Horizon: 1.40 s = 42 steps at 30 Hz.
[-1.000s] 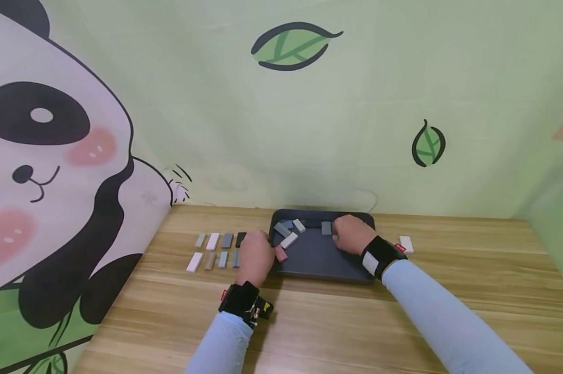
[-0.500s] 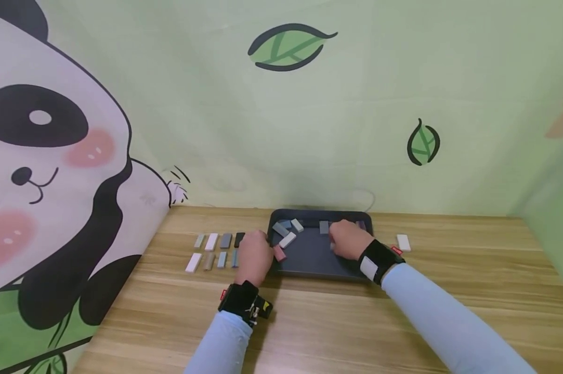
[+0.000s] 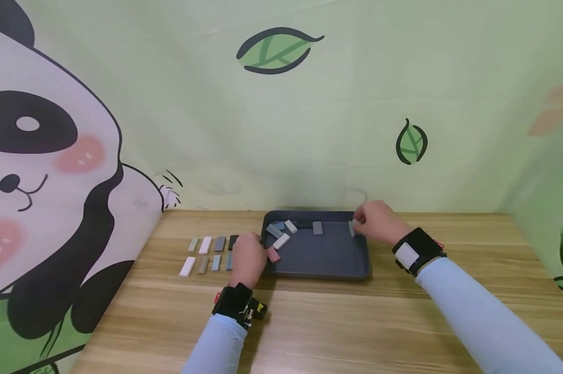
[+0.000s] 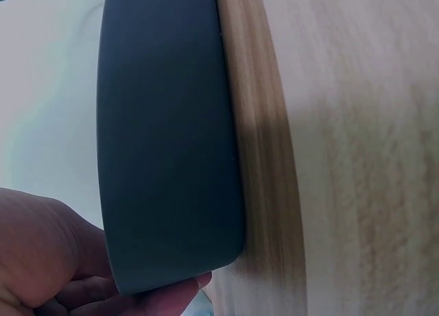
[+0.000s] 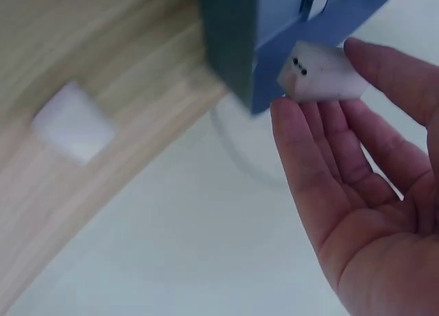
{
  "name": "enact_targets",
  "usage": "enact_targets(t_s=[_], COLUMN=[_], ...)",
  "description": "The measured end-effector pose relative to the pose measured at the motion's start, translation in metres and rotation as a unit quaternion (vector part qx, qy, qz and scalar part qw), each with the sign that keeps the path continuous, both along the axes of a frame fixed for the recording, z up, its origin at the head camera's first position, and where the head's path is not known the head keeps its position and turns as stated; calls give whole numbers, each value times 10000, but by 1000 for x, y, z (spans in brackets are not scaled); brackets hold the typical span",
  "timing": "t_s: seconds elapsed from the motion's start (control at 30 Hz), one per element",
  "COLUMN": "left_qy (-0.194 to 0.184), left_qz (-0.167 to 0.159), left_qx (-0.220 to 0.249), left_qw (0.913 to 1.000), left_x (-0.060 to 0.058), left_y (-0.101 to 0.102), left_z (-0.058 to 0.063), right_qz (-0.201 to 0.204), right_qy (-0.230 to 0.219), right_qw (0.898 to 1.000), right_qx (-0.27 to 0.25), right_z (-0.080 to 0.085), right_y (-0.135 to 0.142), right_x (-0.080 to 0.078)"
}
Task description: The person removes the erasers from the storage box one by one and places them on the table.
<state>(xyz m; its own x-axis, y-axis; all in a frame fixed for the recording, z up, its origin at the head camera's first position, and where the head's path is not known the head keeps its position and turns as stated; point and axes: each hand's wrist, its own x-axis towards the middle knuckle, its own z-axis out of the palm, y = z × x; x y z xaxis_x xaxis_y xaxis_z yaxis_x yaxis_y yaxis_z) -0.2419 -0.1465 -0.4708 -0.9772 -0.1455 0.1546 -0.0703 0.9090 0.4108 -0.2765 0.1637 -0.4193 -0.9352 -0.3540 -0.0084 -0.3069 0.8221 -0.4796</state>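
I can read no lettering. Right of the tray (image 3: 318, 259), the red tag (image 3: 440, 244) on a wristband (image 3: 419, 250) seems too small to read.

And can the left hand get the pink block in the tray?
Probably yes. The left hand grips the left side of the dark tray, and the pink block lies just inside that side with nothing on top. The hand would likely have to let go of the tray first.
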Motion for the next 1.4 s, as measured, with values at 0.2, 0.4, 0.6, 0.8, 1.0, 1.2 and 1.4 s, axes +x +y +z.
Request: enact_targets(t_s=[0.2, 0.4, 0.6, 0.8, 1.0, 1.2, 1.4], left_qy=[-56, 15, 72, 156, 58, 5, 64], left_qz=[13, -53, -62, -45, -16, 8, -33], left_qx=[125, 151, 63, 24, 29, 56, 52], left_qw=[9999, 9999, 9999, 9999, 10000, 10000, 10000], left_x=[1, 2, 1, 2, 4, 5, 5], left_y=[1, 1, -2, -1, 1, 2, 2], left_z=[1, 2, -1, -1, 3, 4, 3], right_qz=[-732, -1282, -1822, -2236, -2421, -2447, -2430], right_qy=[205, 224, 77, -275, -225, -274, -271], right_qw=[9971, 9914, 9829, 9741, 9700, 9692, 9696], right_qx=[-39, -167, -246, -174, 0, 35, 55], right_z=[5, -5, -22, -29, -36, -41, -45], right_y=[42, 75, 91, 95, 98, 99, 99], right_x=[5, 12, 18, 21, 19, 18, 17])
